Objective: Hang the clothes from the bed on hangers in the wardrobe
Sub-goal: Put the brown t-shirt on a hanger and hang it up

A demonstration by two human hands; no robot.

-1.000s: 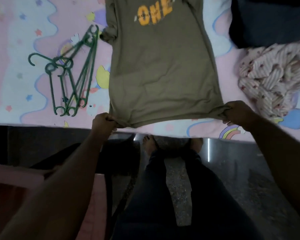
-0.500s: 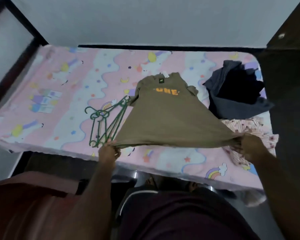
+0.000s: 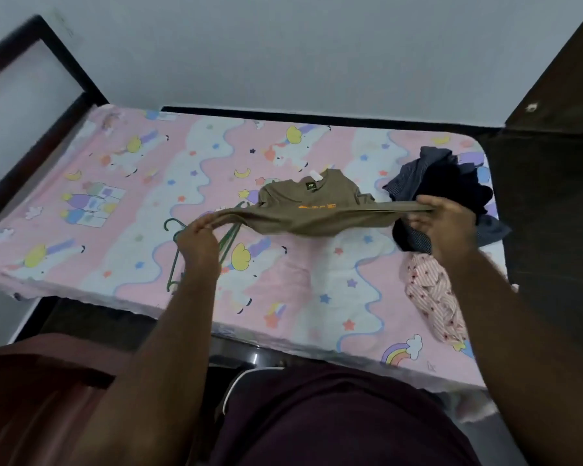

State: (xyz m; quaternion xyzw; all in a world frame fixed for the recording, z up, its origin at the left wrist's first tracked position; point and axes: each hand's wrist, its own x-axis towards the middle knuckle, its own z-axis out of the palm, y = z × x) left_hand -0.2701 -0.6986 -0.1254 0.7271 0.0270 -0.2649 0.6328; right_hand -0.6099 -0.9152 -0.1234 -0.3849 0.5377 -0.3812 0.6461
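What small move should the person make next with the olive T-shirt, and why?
Probably let go with the left hand and pick up one of the green hangers. The left hand and the right hand each pinch the hem of the T-shirt, lifted off the bed while its collar end rests there. The hangers lie just under the left hand, and none is in the shirt yet.

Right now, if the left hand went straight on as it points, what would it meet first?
The left hand pinches the olive T-shirt hem, fingers pointing away and right: more of that shirt comes first. The green hangers seem below its line; depth unclear.
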